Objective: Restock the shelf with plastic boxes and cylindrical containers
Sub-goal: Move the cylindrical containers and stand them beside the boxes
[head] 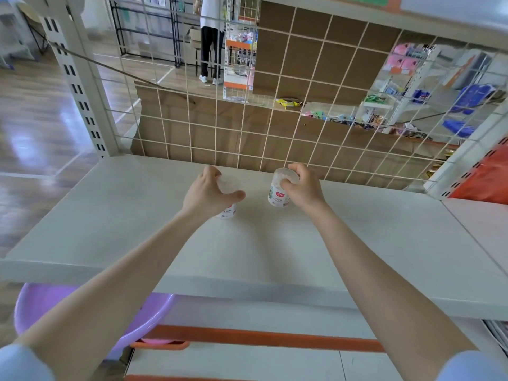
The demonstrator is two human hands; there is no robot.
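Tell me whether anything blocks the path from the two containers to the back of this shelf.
Nothing visible does. The left hand cups the top of the left container, the right hand grips the right container, and only bare shelf lies between them and the wire grid behind.

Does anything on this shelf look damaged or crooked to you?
Yes. The brown cardboard behind the wire grid is torn: its left edge is ragged and a wide gap shows the shop beyond. The container held by the right hand looks tilted, not standing upright on the shelf.
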